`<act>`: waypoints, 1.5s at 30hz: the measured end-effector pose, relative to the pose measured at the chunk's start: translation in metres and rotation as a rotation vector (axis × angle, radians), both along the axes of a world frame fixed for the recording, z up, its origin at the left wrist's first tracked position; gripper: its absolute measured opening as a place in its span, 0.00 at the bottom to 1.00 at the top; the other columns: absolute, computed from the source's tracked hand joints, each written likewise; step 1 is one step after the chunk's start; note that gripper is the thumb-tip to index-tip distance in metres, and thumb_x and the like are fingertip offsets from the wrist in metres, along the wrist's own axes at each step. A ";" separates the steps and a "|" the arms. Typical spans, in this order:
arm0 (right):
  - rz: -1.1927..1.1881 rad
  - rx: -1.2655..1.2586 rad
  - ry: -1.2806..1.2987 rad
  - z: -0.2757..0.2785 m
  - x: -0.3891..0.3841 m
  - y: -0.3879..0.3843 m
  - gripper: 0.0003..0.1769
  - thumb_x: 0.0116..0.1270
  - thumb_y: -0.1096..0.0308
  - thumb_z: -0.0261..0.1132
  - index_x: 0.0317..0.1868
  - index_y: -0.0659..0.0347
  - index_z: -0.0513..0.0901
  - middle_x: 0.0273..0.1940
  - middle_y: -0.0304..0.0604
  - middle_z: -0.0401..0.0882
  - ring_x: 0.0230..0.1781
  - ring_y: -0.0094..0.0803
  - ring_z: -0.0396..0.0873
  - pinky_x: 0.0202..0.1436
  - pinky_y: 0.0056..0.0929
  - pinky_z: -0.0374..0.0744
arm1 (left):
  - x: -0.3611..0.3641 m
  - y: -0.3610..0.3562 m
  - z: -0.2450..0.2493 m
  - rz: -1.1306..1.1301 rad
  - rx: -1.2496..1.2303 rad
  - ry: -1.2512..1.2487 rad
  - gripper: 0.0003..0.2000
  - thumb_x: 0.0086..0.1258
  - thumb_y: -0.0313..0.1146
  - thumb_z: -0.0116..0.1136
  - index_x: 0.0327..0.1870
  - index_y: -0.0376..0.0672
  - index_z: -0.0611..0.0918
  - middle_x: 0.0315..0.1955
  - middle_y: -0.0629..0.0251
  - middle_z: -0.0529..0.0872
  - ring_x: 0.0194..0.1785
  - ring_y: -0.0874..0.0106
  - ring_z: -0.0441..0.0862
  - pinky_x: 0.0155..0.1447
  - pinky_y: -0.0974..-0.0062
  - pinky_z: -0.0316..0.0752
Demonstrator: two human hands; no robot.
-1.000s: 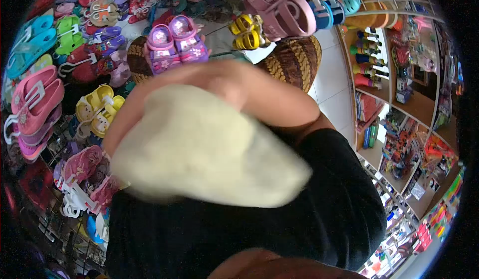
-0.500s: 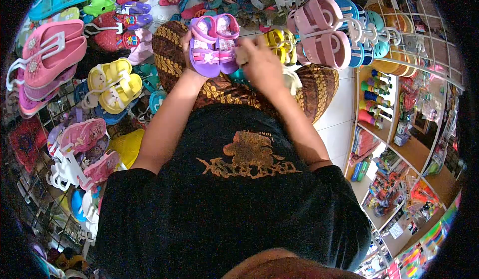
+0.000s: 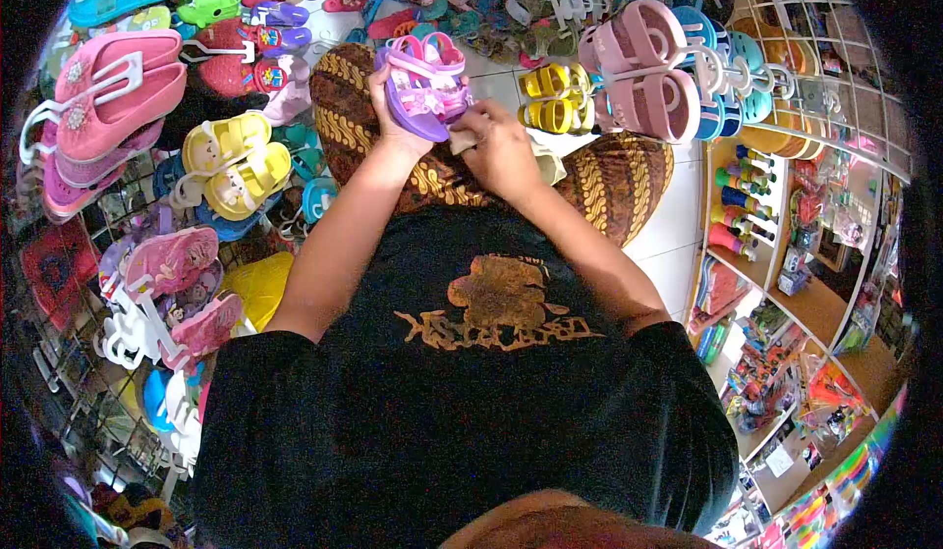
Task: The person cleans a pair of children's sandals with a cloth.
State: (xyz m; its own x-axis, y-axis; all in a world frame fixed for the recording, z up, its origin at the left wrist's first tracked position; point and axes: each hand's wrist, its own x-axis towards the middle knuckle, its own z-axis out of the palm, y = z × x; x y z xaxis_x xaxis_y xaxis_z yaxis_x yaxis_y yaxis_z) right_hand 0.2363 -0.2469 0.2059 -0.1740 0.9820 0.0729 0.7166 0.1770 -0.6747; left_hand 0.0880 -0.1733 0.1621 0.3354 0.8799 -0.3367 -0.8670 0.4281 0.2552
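Note:
A pair of purple and pink child's sandals [image 3: 425, 95] is held up over the lap by my left hand [image 3: 396, 125], with fingers and thumb wrapped round the outer side. The pair is tilted, so one sandal partly hides the other. My right hand [image 3: 503, 156] is closed on a beige cloth [image 3: 550, 166], its fingertips right at the lower right edge of the sandals. A bit of the cloth sticks out by the fingers, and more hangs past the wrist.
Yellow sandals [image 3: 556, 97] lie just beyond my right hand. Pale pink sandals [image 3: 648, 68] hang on a rack to the right. On the left hang pink shoes [image 3: 118, 92] and yellow sandals [image 3: 234, 164]. Shelves [image 3: 776, 294] with packed goods stand at the right.
The sandals have turned and tilted in my left hand, showing more of their side. My right hand, blurred before, has come slightly lower with the cloth at the sandals' edge.

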 end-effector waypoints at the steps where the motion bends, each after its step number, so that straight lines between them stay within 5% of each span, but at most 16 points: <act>1: -0.008 -0.003 0.016 -0.003 0.001 0.000 0.14 0.50 0.79 0.68 0.40 0.58 0.87 0.43 0.51 0.82 0.42 0.51 0.83 0.48 0.43 0.81 | -0.001 0.000 -0.004 -0.018 0.014 -0.020 0.39 0.61 0.64 0.49 0.67 0.44 0.73 0.57 0.49 0.82 0.49 0.48 0.85 0.52 0.51 0.82; 5: -0.126 -0.109 -0.009 -0.005 0.013 0.009 0.11 0.51 0.78 0.69 0.37 0.60 0.88 0.43 0.49 0.83 0.42 0.51 0.83 0.49 0.43 0.81 | -0.004 0.000 -0.009 -0.077 0.038 -0.057 0.40 0.60 0.64 0.50 0.68 0.44 0.73 0.58 0.50 0.81 0.49 0.49 0.85 0.51 0.51 0.82; 10: 0.097 -0.002 0.081 -0.009 0.006 0.001 0.10 0.52 0.73 0.72 0.37 0.60 0.89 0.44 0.49 0.84 0.43 0.51 0.83 0.50 0.42 0.81 | -0.001 -0.001 -0.009 -0.047 0.010 -0.017 0.35 0.59 0.61 0.53 0.64 0.47 0.75 0.53 0.52 0.83 0.47 0.51 0.84 0.50 0.51 0.81; 14: -0.053 -0.181 0.021 -0.004 0.028 0.017 0.09 0.54 0.70 0.75 0.36 0.61 0.90 0.41 0.51 0.84 0.44 0.46 0.83 0.50 0.37 0.80 | -0.002 -0.002 -0.004 -0.023 -0.001 -0.028 0.34 0.59 0.61 0.51 0.63 0.47 0.76 0.50 0.55 0.84 0.47 0.55 0.84 0.51 0.54 0.80; 17: -0.160 -0.250 0.216 0.024 0.020 0.019 0.09 0.54 0.69 0.75 0.36 0.61 0.90 0.39 0.51 0.83 0.43 0.45 0.82 0.50 0.36 0.80 | 0.001 -0.003 -0.015 0.044 0.036 0.078 0.34 0.60 0.59 0.51 0.65 0.48 0.74 0.52 0.57 0.83 0.51 0.56 0.83 0.53 0.55 0.80; 19: -0.191 -0.082 0.084 0.022 0.006 0.012 0.09 0.54 0.70 0.75 0.37 0.61 0.90 0.40 0.50 0.82 0.42 0.45 0.81 0.50 0.37 0.80 | 0.009 -0.005 -0.011 0.124 0.029 0.233 0.35 0.60 0.59 0.52 0.66 0.49 0.73 0.56 0.56 0.83 0.53 0.53 0.83 0.55 0.51 0.80; 21: -0.164 0.101 -0.028 0.017 -0.004 0.003 0.10 0.53 0.71 0.74 0.37 0.61 0.89 0.42 0.50 0.81 0.42 0.46 0.81 0.51 0.38 0.79 | 0.011 -0.003 -0.013 0.123 0.063 0.203 0.32 0.63 0.55 0.50 0.65 0.45 0.74 0.53 0.59 0.83 0.53 0.61 0.82 0.56 0.60 0.79; 25: -0.027 -0.155 0.179 0.019 -0.006 -0.002 0.14 0.52 0.70 0.74 0.41 0.60 0.88 0.48 0.53 0.80 0.50 0.49 0.81 0.58 0.41 0.78 | 0.005 -0.004 -0.015 0.113 0.127 0.150 0.31 0.63 0.53 0.51 0.64 0.44 0.73 0.52 0.56 0.83 0.50 0.59 0.84 0.52 0.58 0.81; 29: 0.109 -0.413 0.322 0.032 0.011 -0.001 0.20 0.68 0.62 0.67 0.59 0.54 0.84 0.58 0.56 0.80 0.62 0.45 0.77 0.67 0.39 0.74 | 0.006 0.000 -0.008 0.199 0.104 0.180 0.32 0.62 0.55 0.51 0.64 0.44 0.73 0.52 0.53 0.83 0.46 0.57 0.85 0.48 0.59 0.82; 34: -0.016 -0.485 0.252 0.021 0.009 -0.006 0.19 0.71 0.60 0.65 0.58 0.58 0.84 0.49 0.56 0.86 0.46 0.38 0.87 0.51 0.32 0.81 | 0.008 -0.005 -0.006 0.151 0.070 0.185 0.33 0.62 0.55 0.50 0.67 0.47 0.72 0.55 0.56 0.82 0.51 0.58 0.84 0.52 0.58 0.81; 37: -0.116 -0.597 0.249 0.024 0.011 0.002 0.17 0.69 0.60 0.67 0.53 0.59 0.86 0.49 0.57 0.86 0.45 0.36 0.87 0.49 0.32 0.81 | 0.009 -0.008 -0.009 0.074 0.099 0.243 0.36 0.57 0.54 0.55 0.68 0.46 0.72 0.59 0.57 0.80 0.58 0.57 0.81 0.59 0.54 0.80; 41: -0.173 -0.562 0.264 0.021 0.000 -0.003 0.16 0.67 0.60 0.68 0.50 0.61 0.88 0.46 0.56 0.86 0.47 0.41 0.86 0.53 0.35 0.80 | 0.012 -0.013 -0.007 0.072 0.155 0.251 0.31 0.62 0.48 0.52 0.68 0.47 0.71 0.57 0.61 0.81 0.57 0.62 0.81 0.59 0.59 0.79; 45: 0.086 -0.356 0.348 0.004 0.011 -0.005 0.14 0.69 0.62 0.67 0.50 0.61 0.88 0.42 0.53 0.84 0.44 0.45 0.83 0.52 0.39 0.78 | 0.011 -0.011 -0.005 0.101 0.139 0.167 0.29 0.65 0.44 0.51 0.69 0.48 0.70 0.57 0.62 0.80 0.56 0.64 0.81 0.59 0.62 0.78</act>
State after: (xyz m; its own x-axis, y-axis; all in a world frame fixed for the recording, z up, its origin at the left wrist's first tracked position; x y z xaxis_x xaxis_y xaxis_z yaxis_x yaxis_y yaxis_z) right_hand 0.2477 -0.2519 0.2102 -0.2801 0.9398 -0.1959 0.4318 -0.0589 -0.9001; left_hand 0.0989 -0.1841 0.1567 0.1937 0.9479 -0.2529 -0.8444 0.2923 0.4490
